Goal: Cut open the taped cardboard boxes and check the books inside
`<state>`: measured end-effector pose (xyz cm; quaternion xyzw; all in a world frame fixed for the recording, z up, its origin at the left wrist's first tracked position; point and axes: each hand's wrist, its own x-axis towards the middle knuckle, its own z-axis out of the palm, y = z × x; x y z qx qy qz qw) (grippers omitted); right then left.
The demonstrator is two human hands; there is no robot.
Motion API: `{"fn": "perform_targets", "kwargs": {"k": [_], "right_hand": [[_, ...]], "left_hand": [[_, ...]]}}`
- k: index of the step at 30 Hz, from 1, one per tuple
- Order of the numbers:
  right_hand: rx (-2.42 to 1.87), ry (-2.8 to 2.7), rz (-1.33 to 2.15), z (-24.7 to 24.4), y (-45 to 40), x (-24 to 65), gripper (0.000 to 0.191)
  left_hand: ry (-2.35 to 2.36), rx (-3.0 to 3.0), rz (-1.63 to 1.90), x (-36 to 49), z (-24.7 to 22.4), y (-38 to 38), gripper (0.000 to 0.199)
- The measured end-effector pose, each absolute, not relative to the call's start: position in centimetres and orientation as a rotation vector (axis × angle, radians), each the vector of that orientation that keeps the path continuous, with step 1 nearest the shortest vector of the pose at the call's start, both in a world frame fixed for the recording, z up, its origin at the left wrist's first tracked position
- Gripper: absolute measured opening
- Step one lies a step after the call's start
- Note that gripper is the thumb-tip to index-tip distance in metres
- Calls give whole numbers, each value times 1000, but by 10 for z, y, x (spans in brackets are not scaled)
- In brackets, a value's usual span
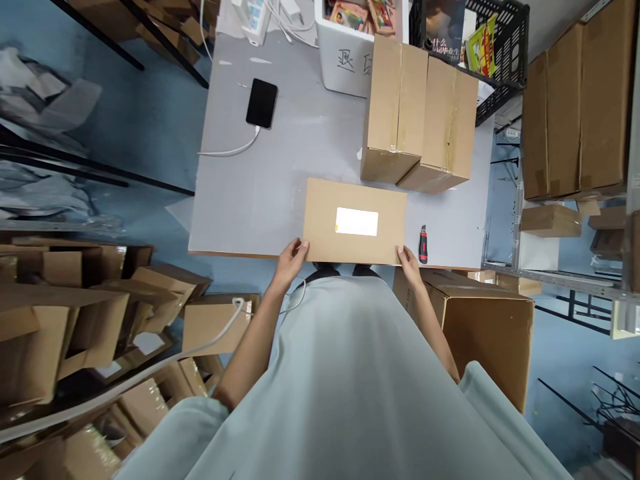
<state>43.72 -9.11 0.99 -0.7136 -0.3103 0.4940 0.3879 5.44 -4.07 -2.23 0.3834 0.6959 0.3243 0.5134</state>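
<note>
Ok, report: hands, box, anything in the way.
Left hand and right hand gripping near corners of box. Box at front edge of table, label up. Nothing blocking it; cutter to right, apart.

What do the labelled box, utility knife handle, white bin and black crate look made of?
Labelled box: likely cardboard; plain brown, matte.
Utility knife handle: probably plastic, given the red-and-black colouring; could be partly metal or rubber.
White bin: probably plastic or foam; smooth, thick-looking rim, so open.
Black crate: likely moulded plastic; regular lattice wall.
</note>
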Motion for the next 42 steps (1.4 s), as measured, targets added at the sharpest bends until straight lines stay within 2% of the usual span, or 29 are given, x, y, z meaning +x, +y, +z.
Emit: {"fn": "perform_targets", "kwargs": {"k": [9,14,16,21,26,30,37,42], "right_hand": [[-1765,-747,1332,9,-114,409,87],[-1787,-855,1224,39,-115,409,73],[-1816,-935,1123,58,-115,410,71],[-1890,-988,874,107,-99,411,72],[-1934,-1088,764,135,-70,412,67],[-1962,-1174,807,131,-58,410,63],[-2024,-1256,686,114,-58,399,75],[-2093,-1381,492,102,-69,400,82]], "left_hand": [[1598,873,791,65,-15,-60,81],[1719,855,875,59,4,-57,92],[1728,946,939,57,16,-53,86],[1653,1226,1143,50,51,-30,58],[1636,1296,1129,46,70,-5,50],[1666,1287,1076,47,68,3,49],[1708,1249,1102,52,61,8,54],[1714,1222,1171,74,88,-5,49]]}}
